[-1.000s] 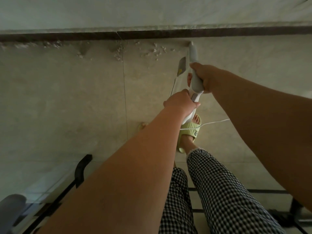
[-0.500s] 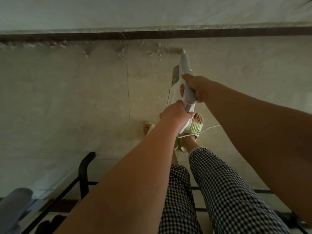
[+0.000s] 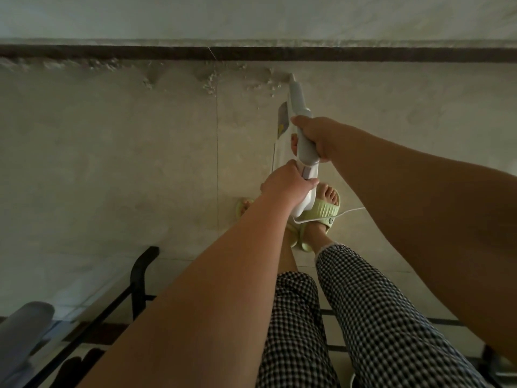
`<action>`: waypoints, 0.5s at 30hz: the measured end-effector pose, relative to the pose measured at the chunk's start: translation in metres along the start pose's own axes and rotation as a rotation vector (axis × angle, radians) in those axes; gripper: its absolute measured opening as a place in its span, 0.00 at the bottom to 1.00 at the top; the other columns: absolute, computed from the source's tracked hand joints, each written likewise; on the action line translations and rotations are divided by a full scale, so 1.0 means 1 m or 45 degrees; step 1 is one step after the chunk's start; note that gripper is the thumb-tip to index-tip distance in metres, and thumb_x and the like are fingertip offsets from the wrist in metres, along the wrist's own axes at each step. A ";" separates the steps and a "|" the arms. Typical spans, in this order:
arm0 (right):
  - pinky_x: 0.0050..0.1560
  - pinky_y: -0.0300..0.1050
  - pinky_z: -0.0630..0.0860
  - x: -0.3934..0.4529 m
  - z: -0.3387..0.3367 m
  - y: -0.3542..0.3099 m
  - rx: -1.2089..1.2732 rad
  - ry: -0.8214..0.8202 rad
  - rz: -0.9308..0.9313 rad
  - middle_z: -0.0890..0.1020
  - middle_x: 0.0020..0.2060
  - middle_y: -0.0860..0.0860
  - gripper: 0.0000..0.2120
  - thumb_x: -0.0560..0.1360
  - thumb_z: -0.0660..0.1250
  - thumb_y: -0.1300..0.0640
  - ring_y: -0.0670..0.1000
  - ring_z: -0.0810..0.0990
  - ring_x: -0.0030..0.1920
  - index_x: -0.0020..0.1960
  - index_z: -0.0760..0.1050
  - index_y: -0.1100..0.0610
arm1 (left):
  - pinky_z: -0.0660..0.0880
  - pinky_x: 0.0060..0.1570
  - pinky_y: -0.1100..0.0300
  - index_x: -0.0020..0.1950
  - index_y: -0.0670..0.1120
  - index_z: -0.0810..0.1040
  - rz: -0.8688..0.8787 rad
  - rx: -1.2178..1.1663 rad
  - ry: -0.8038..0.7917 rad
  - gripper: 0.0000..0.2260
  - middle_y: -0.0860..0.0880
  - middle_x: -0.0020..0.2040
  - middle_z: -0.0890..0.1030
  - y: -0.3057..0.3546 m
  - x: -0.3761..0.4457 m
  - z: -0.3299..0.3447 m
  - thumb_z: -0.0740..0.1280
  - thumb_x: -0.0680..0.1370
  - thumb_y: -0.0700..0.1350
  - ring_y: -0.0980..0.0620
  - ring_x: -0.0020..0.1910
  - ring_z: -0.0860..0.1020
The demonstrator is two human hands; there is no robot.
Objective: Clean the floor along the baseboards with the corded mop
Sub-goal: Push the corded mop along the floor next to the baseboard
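Mop [image 3: 303,135] in both hands, floor-bound

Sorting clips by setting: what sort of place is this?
Probably a room in a home: tiled floor meeting a dark baseboard, a black metal rack nearby, and the person wearing green slippers.

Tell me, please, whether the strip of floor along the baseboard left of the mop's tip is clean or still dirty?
Still dirty: pale clumps of debris lie on the floor beside the dark baseboard, left of the mop tip.
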State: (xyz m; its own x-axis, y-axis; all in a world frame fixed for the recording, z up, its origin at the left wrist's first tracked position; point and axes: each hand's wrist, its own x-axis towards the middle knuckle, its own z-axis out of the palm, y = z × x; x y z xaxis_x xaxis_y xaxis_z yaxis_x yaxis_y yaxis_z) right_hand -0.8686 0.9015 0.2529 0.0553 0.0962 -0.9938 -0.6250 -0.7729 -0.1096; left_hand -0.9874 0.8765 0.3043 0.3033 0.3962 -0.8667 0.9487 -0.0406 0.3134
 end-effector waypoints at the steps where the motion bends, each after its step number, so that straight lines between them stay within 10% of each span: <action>1: 0.23 0.36 0.72 0.000 0.002 0.001 -0.005 0.003 0.001 0.73 0.28 0.51 0.13 0.78 0.64 0.50 0.47 0.72 0.25 0.43 0.68 0.59 | 0.74 0.58 0.48 0.64 0.46 0.72 -0.006 -0.004 0.000 0.22 0.47 0.58 0.79 -0.002 0.000 0.000 0.65 0.77 0.58 0.45 0.57 0.77; 15: 0.23 0.36 0.72 -0.005 0.023 0.008 -0.051 -0.001 0.017 0.73 0.29 0.52 0.12 0.78 0.64 0.51 0.47 0.72 0.27 0.42 0.68 0.58 | 0.74 0.58 0.48 0.65 0.46 0.71 -0.059 -0.030 -0.015 0.22 0.47 0.58 0.79 -0.017 -0.010 -0.009 0.65 0.77 0.58 0.45 0.57 0.78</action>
State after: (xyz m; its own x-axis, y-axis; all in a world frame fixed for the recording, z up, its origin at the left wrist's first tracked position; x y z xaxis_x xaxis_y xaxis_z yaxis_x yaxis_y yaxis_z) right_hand -0.8913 0.9094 0.2577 0.0462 0.0861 -0.9952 -0.5943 -0.7984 -0.0967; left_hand -1.0072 0.8811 0.3113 0.2605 0.3863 -0.8848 0.9594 -0.0008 0.2821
